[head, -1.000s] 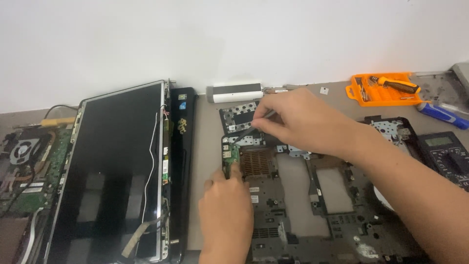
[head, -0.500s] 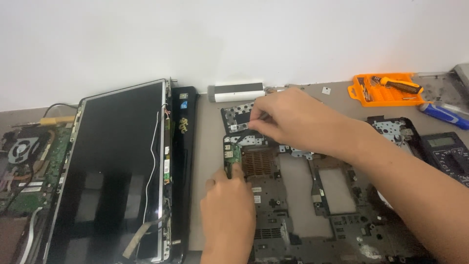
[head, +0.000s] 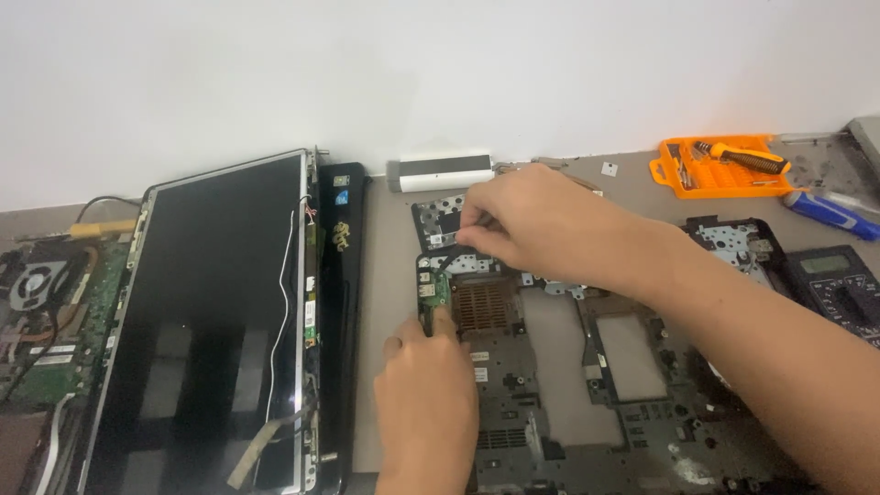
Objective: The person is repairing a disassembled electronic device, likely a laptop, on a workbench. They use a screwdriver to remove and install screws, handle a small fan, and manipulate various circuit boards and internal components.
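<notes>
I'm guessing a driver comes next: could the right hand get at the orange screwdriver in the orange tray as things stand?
Probably yes. The right hand is busy at the laptop base, but the orange screwdriver lies uncovered on top of the open orange tray, on that hand's side, with only bare table between them.

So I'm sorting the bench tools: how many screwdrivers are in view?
2: an orange-handled screwdriver lying in the orange tray, and a blue-handled screwdriver right of it; others may be hidden.
</notes>
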